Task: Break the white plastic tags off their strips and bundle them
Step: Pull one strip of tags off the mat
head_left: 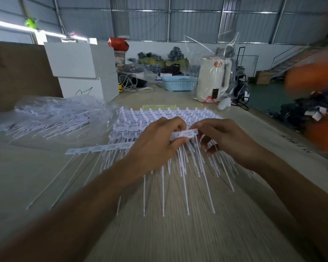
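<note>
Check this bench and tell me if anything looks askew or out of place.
One strip lies apart, left of the main pile, slanted, its tails fanning toward the table edge. Otherwise nothing stands out: both hands hold a tag strip over the pile, and the kettle stands upright inside a clear bag.

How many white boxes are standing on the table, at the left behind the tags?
2. The upper white box sits stacked on the lower white box, at the far left of the table. Others may be hidden behind them or behind the brown board.
</note>
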### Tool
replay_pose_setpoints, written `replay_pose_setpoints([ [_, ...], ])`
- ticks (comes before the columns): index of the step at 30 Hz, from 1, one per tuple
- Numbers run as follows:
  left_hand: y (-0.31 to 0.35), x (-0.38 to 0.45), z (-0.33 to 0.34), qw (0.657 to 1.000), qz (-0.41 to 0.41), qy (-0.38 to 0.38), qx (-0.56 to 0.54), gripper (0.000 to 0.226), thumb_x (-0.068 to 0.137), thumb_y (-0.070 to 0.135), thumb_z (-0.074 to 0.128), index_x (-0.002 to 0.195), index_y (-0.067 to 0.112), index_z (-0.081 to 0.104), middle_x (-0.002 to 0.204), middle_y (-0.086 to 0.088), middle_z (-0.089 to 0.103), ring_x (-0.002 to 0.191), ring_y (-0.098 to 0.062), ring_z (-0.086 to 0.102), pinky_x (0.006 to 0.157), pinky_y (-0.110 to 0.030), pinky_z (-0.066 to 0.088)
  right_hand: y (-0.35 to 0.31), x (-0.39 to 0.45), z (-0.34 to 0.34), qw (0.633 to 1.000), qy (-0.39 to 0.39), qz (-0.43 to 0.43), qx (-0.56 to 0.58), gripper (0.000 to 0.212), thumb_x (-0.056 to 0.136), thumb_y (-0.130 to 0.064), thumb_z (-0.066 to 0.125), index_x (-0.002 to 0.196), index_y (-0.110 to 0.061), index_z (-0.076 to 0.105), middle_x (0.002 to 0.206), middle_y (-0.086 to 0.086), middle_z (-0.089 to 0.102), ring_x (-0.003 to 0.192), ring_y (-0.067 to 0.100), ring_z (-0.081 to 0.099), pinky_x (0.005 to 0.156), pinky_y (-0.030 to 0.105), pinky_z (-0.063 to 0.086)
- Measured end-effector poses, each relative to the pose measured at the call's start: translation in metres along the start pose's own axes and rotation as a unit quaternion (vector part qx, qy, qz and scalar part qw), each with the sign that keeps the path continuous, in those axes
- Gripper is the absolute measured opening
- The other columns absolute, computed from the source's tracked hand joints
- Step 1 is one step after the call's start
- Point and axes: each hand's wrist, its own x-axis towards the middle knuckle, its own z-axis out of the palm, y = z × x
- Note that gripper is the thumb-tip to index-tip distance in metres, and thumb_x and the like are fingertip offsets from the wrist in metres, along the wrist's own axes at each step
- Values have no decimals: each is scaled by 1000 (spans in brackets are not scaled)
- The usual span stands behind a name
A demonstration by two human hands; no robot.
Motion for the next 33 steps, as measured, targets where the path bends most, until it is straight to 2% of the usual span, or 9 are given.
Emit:
replay_pose_setpoints([
  [6, -6, 1, -3, 999, 12, 13, -44, 24, 89, 37, 70, 107, 22, 67, 98, 5, 71, 90, -5, 62, 78, -30, 52, 5, 2, 0, 999, 19, -23, -34, 10, 94, -16, 67, 96, -9, 74, 80, 19, 63, 62, 13, 61, 56, 28, 57],
  [8, -12, 2, -5, 1000, 4, -18, -22, 27, 89, 39, 71, 111, 25, 67, 100, 7, 71, 91, -8, 63, 79, -35, 54, 6, 3, -4, 999, 46, -13, -2, 10, 94, -15, 67, 91, -7, 73, 78, 16, 62, 61, 12, 60, 55, 26, 54],
  [11, -20, 2, -7, 998, 14, -43, 38, 23, 91, 34, 69, 114, 29, 67, 100, 8, 71, 87, -14, 63, 76, -41, 54, 7, 4, -3, 999, 43, -5, 6, 14, 95, -16, 66, 91, -4, 71, 87, 26, 61, 64, 14, 60, 56, 25, 53],
  [16, -19, 0, -7, 995, 45, -31, 88, 25, 96, 35, 62, 119, 26, 68, 110, 4, 71, 101, -20, 64, 79, -43, 54, 3, 1, 0, 999, 29, -19, -5, 13, 93, -19, 69, 90, -7, 73, 97, 27, 62, 68, 16, 61, 55, 23, 53],
  [20, -18, -1, -7, 993, 56, -34, 102, 23, 98, 34, 60, 115, 23, 69, 106, 4, 71, 99, -20, 62, 77, -43, 53, -1, 1, -2, 994, 13, -57, -96, 9, 92, -15, 69, 97, -9, 73, 87, 24, 63, 63, 15, 61, 56, 27, 57],
  [22, -18, -1, -7, 994, 52, -41, 87, 21, 98, 35, 59, 113, 22, 68, 103, 4, 70, 95, -20, 62, 76, -43, 52, -2, 0, -3, 982, 19, -93, -162, 6, 93, -12, 69, 99, -11, 71, 85, 19, 64, 66, 20, 62, 60, 33, 57],
  [25, -19, 0, -6, 996, 39, -52, 55, 19, 98, 34, 60, 108, 21, 69, 95, 4, 70, 86, -19, 62, 73, -43, 52, -4, -1, -3, 961, 32, -139, -236, 5, 93, -11, 69, 98, -12, 71, 79, 4, 67, 66, 13, 62, 72, 37, 54],
  [30, -20, 2, -3, 997, 23, -71, 5, 21, 99, 31, 58, 96, 14, 70, 78, -1, 68, 69, -21, 61, 65, -46, 51, -5, -2, 1, 958, 23, -152, -243, 5, 94, -5, 67, 97, -8, 68, 89, 1, 64, 65, 2, 65, 53, 23, 56],
  [33, -21, 3, -4, 997, 8, -68, -28, 24, 100, 30, 56, 91, 14, 72, 74, -3, 69, 64, -22, 63, 60, -43, 51, -5, -1, 2, 938, 29, -182, -293, 6, 93, -4, 67, 97, -8, 67, 92, -3, 62, 66, 3, 62, 58, 22, 53],
])
